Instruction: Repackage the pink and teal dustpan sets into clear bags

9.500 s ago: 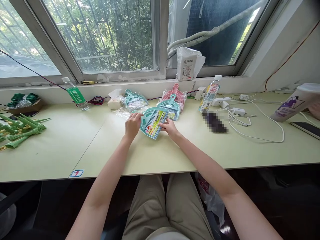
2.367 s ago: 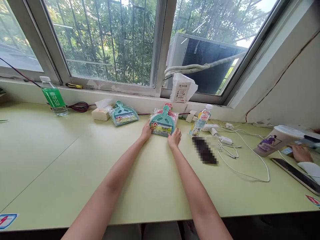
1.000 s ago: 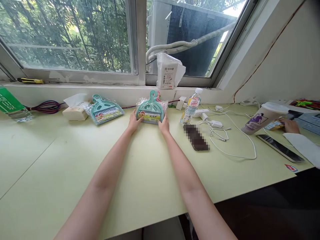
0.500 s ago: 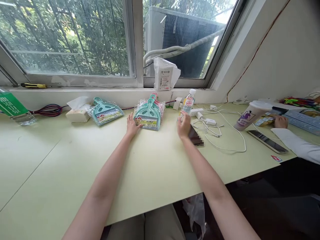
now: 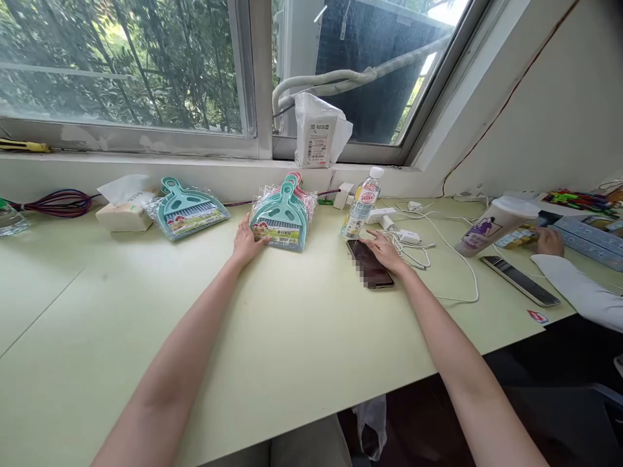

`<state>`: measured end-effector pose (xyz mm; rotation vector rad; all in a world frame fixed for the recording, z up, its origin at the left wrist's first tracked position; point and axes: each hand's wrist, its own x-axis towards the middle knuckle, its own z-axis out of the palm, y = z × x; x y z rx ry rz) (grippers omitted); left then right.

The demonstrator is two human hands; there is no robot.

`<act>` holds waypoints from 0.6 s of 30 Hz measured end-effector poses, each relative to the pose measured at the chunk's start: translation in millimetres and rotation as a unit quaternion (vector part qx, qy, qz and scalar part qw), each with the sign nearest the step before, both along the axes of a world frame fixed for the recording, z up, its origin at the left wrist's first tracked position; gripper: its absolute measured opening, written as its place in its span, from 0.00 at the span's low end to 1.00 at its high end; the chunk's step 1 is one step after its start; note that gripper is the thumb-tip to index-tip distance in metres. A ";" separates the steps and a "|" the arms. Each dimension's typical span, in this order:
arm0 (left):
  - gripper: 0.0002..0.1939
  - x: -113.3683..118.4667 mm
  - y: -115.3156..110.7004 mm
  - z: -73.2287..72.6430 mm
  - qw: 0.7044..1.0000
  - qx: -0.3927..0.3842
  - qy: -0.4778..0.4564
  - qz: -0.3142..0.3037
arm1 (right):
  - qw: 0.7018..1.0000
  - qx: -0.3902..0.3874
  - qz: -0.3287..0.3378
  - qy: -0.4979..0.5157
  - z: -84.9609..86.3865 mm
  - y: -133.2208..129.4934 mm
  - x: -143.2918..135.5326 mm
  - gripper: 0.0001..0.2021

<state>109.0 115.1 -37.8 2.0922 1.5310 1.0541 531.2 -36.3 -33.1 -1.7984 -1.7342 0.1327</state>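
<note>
Several packaged mini dustpan and brush sets (image 5: pixel 280 220) stand in a stack by the wall, a teal one in front and a pink one behind. My left hand (image 5: pixel 247 243) rests against the stack's left edge, thumb at the front and fingers stretched along the side. Over on the right, my right hand (image 5: pixel 385 251) is open, fingers extended over the right edge of a dark phone (image 5: pixel 372 266) lying flat. Just behind the phone stands a drink bottle (image 5: pixel 361 204) with a white cap. Another teal dustpan set (image 5: pixel 189 207) lies to the left of the stack.
A tissue pack (image 5: pixel 124 217) and coiled cables (image 5: pixel 61 204) lie along the wall. White charging cables (image 5: pixel 413 250), a tall cup (image 5: pixel 496 227) and another phone (image 5: pixel 520 280) occupy the right side. Another person's hand (image 5: pixel 551 242) is at the far right.
My right hand has moved from in front of the bottle down and right to the phone's edge, uncovering the bottle. My left hand stays at the stack. The view has shifted slightly.
</note>
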 end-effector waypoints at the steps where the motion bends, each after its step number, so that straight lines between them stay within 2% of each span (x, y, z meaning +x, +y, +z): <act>1: 0.53 0.0 -0.4 0.6 1.000 -0.003 0.003 -0.004 | 1.000 -0.001 0.016 0.016 3.3 -4.1 0.2 0.34; 4: 0.51 0.7 -1.5 3.4 1.000 -0.017 0.022 -0.014 | 0.996 0.009 0.046 0.075 11.9 -20.8 0.7 0.33; 6: 0.51 1.9 -1.8 5.7 0.999 -0.026 0.038 -0.013 | 0.992 0.027 0.023 0.121 13.9 -30.6 -1.8 0.31; 8: 0.51 3.3 -1.6 7.8 0.998 -0.029 0.050 -0.010 | 0.987 0.013 -0.007 0.162 12.8 -35.0 -7.9 0.32; 12: 0.51 5.0 -1.4 10.5 0.997 -0.031 0.063 -0.010 | 0.984 -0.058 -0.046 0.159 8.9 -22.0 -23.6 0.43; 16: 0.50 5.0 -1.8 10.3 0.997 -0.030 0.066 -0.016 | 0.992 -0.061 -0.052 0.100 10.3 2.2 -28.2 0.40; 18: 0.50 4.7 -1.4 8.7 0.998 -0.026 0.059 -0.017 | 0.994 -0.065 -0.040 0.072 12.8 5.6 -26.3 0.38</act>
